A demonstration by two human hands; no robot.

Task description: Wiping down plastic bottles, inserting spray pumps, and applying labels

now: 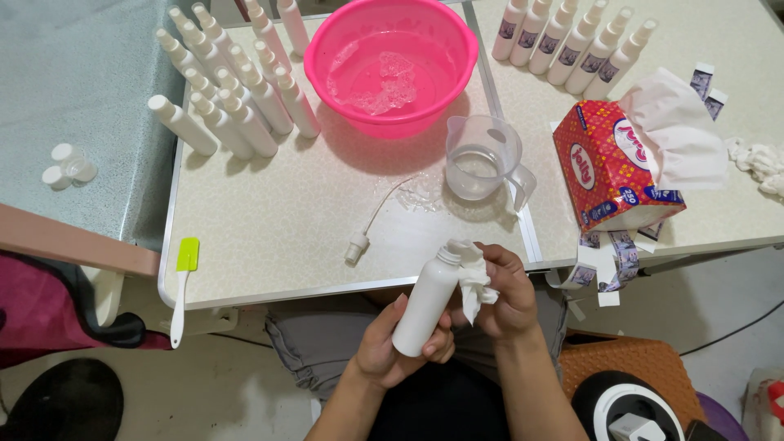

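My left hand [390, 343] grips the lower end of a white plastic bottle [426, 299], which is tilted with its open neck pointing up toward the table edge. My right hand [505, 287] holds a crumpled white tissue [474, 282] against the bottle's neck and shoulder. Both hands hover over my lap, just in front of the table. A spray pump with its thin dip tube [359, 243] lies on the table close to the bottle's neck.
A pink basin [390, 65] with water stands at the back, a clear measuring jug [482, 159] beside it. Several capped white bottles [233, 90] lie at the left, labelled ones [572, 41] at the right. A red tissue pack [621, 163], label strips [604, 257] and a green spatula [183, 282] are nearby.
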